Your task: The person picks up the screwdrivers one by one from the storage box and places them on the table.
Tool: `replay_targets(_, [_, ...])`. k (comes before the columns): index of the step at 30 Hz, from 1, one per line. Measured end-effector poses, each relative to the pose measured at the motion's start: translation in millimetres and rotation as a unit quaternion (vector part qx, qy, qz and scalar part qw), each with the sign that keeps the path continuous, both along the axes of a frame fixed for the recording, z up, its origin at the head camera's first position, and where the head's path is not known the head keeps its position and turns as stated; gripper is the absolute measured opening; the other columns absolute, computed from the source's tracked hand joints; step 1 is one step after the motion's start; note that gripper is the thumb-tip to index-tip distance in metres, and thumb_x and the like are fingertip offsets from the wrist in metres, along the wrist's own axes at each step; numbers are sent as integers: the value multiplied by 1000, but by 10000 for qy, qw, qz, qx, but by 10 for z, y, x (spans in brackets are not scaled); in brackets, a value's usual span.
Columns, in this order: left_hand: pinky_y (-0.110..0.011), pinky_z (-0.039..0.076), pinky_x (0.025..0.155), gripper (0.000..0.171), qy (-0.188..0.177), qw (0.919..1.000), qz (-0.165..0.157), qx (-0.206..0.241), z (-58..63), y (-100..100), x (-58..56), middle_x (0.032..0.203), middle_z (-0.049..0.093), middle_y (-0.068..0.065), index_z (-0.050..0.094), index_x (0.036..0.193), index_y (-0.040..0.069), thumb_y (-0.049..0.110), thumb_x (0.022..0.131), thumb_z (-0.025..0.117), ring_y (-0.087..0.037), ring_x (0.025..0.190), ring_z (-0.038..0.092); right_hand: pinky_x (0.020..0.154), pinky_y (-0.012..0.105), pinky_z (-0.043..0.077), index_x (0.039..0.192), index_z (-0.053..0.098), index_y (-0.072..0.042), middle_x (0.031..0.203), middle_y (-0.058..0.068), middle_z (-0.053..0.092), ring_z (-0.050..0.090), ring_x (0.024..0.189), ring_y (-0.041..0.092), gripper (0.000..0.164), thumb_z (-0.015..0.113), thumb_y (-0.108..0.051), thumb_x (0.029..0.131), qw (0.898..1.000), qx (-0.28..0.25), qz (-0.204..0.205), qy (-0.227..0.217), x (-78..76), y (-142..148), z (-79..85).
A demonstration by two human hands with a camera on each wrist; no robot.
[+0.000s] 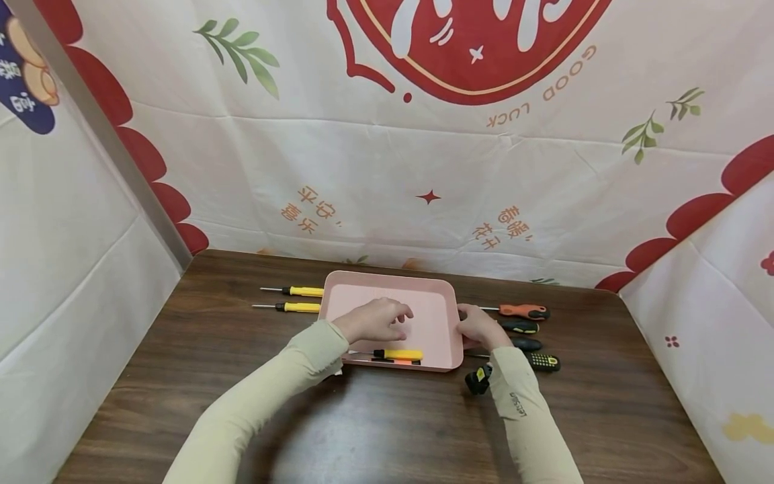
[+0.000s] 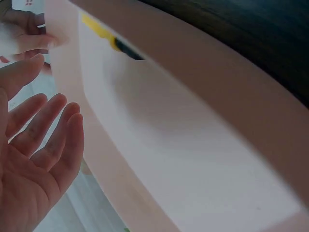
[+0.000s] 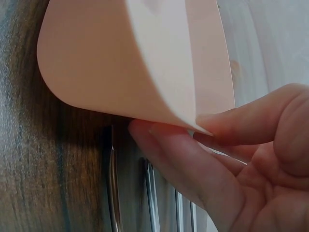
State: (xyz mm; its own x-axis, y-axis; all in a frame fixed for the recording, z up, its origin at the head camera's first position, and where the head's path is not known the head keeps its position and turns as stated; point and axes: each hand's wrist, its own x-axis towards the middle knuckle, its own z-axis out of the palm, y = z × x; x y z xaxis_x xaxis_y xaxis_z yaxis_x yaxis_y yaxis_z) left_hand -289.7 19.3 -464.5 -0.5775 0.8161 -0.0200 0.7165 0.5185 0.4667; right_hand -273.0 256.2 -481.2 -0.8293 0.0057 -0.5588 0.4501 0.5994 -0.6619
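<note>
A pink rectangular tray (image 1: 423, 296) sits toward the back of the table. My right hand (image 1: 480, 327) pinches its right rim, thumb inside and fingers beneath the wall, as the right wrist view shows. Over the middle of the tray is my left hand (image 1: 375, 320), its fingers loosely bent with nothing in them; the left wrist view shows its palm (image 2: 29, 183) bare. Along the tray's near wall lies a yellow-handled screwdriver (image 1: 400, 354), with an orange-and-black handle (image 1: 394, 361) beside it, partly hidden.
Left of the tray, two yellow screwdrivers (image 1: 302, 307) lie side by side. On the right are an orange-handled screwdriver (image 1: 525, 311) and several dark-handled ones (image 1: 521, 327), their shafts partly behind my right hand. A black-and-yellow object (image 1: 478, 380) is by my right wrist. A printed cloth (image 1: 375, 168) hangs behind.
</note>
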Motion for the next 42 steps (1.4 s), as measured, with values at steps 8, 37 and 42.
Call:
replay_targets(8, [-25,46,73,36,-116,9994,-1,-337,-77,0,-29,99,64,-7,60,112,5,20,80,68,-14,81,58,59,35,52,141,23,-1,119,26,48,62,67,20,63,42,6,82,10000,11,-11,-18,0,2,9])
replay_targets(37, [-17,42,63,22,-828,9911,-228,-1020,-218,9,67,78,58,2,66,98,9,10,77,70,-6,68,49,60,37,53,141,23,2,119,27,47,62,68,20,63,41,7,81,9999,-37,18,103,13,-13,14])
replay_targets(42, [-17,43,65,22,-785,9908,-305,-1055,-223,18,73,81,61,1,66,98,8,7,76,69,-5,70,51,59,37,53,141,22,2,122,28,45,62,70,21,63,42,6,81,9999,-27,69,141,22,-21,24])
